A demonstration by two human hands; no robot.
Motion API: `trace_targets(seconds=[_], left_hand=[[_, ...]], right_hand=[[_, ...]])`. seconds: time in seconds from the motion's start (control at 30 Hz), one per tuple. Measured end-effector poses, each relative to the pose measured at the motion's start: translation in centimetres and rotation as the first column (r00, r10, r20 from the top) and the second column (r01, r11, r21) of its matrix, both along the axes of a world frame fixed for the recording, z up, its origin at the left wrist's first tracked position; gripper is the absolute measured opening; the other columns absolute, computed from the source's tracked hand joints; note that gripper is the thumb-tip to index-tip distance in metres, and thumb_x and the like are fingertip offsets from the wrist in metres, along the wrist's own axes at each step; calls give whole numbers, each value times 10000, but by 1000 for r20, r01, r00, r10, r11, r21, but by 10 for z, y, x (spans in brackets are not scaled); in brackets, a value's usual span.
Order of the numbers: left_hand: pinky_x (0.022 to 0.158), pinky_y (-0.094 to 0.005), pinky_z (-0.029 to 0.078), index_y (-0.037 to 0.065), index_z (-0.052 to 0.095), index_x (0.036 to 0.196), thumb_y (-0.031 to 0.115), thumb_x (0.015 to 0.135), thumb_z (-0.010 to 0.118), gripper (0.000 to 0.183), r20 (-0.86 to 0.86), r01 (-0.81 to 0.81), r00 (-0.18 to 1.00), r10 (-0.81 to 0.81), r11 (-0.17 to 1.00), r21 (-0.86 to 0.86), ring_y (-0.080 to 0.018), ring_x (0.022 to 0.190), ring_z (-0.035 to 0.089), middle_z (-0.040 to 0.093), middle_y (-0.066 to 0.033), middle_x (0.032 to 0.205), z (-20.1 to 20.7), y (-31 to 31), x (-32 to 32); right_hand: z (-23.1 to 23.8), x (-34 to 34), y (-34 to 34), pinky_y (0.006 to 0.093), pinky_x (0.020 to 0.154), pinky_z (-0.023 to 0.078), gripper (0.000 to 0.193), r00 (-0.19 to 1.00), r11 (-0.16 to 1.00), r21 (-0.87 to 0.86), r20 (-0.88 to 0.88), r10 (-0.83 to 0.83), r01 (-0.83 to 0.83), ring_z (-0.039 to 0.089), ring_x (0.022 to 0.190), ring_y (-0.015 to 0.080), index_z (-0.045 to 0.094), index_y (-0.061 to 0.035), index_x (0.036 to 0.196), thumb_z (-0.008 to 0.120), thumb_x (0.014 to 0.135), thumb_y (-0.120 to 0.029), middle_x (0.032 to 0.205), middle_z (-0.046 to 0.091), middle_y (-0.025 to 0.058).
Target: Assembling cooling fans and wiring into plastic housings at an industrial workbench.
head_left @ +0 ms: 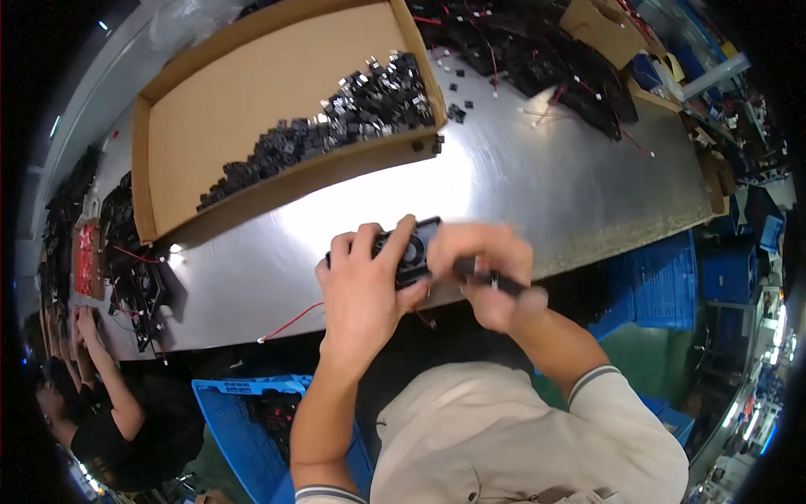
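Observation:
Near the table's front edge, my left hand [357,290] grips a flat black housing [411,254] with a round, ring-like centre. Its fingers reach over the top and its thumb is at the near side. A thin red wire [290,323] with a small white plug trails to the left from under that hand. My right hand [491,260] is curled around a dark hand tool [501,283] at the housing's right side. Both hand and tool are smeared by motion, so the tool's exact kind and whether its tip touches the housing cannot be made out.
A shallow cardboard box [252,67] holds a heap of small black parts [327,122]. More wired black pieces [537,63] lie at the far right, others [138,260] at left. Blue crates [243,428] stand below the metal table [579,193]. Another person's arm [109,378] is at left.

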State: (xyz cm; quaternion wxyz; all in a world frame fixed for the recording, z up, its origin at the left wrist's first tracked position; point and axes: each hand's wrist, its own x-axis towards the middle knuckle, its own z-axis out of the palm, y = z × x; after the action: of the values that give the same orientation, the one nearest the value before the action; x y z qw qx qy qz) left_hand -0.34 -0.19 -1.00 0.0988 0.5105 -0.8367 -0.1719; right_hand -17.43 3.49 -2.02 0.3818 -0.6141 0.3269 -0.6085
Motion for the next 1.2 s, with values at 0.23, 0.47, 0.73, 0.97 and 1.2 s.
trace_targets(seconds=[0.23, 0.47, 0.73, 0.97, 1.2], left_hand=[[905, -506, 401, 280, 618, 1295, 341, 642, 832, 690, -125, 773, 632, -765, 634, 22, -284, 1129, 508, 565, -29, 1137, -6, -94, -6], [902, -511, 412, 267, 630, 1289, 344, 639, 827, 683, -119, 782, 618, -777, 623, -9, -287, 1148, 507, 569, -41, 1173, -9, -100, -3], [884, -494, 440, 256, 568, 1361, 371, 676, 820, 739, -27, 378, 926, -378, 926, -8, -319, 1142, 517, 561, -87, 1198, 2, -27, 4], [889, -529, 434, 260, 551, 1383, 346, 716, 821, 724, 8, -24, 1000, 24, 997, 70, -333, 1139, 512, 550, -110, 1221, 4, 24, -10], [909, -540, 420, 254, 529, 1401, 326, 721, 825, 745, 2, -137, 991, 137, 989, 56, -330, 1139, 502, 543, -114, 1226, 3, 36, -16]], right_hand=[[17, -9, -41, 274, 506, 429, 452, 726, 725, 44, 8, 687, -687, 545, 546, 197, 646, 25, 819, 482, 750, -390, 702, 598, 82], [16, -3, -46, 259, 501, 423, 656, 873, 872, -64, 24, 487, -485, 541, 549, 178, 650, 14, 806, 458, 872, -610, 716, 607, 80], [31, -21, -21, 280, 542, 444, 1177, 948, 938, 323, 318, 15, -123, 566, 681, 182, 566, 73, 1107, 267, 699, -989, 870, 576, 125], [25, 0, -6, 266, 528, 389, 1107, 949, 933, 359, 280, -142, 34, 512, 661, 155, 562, 25, 1064, 253, 718, -980, 781, 539, 87], [20, 8, -1, 254, 598, 413, 1073, 978, 961, 270, 177, -112, 61, 510, 728, 122, 556, 25, 1104, 320, 739, -955, 843, 538, 71]])
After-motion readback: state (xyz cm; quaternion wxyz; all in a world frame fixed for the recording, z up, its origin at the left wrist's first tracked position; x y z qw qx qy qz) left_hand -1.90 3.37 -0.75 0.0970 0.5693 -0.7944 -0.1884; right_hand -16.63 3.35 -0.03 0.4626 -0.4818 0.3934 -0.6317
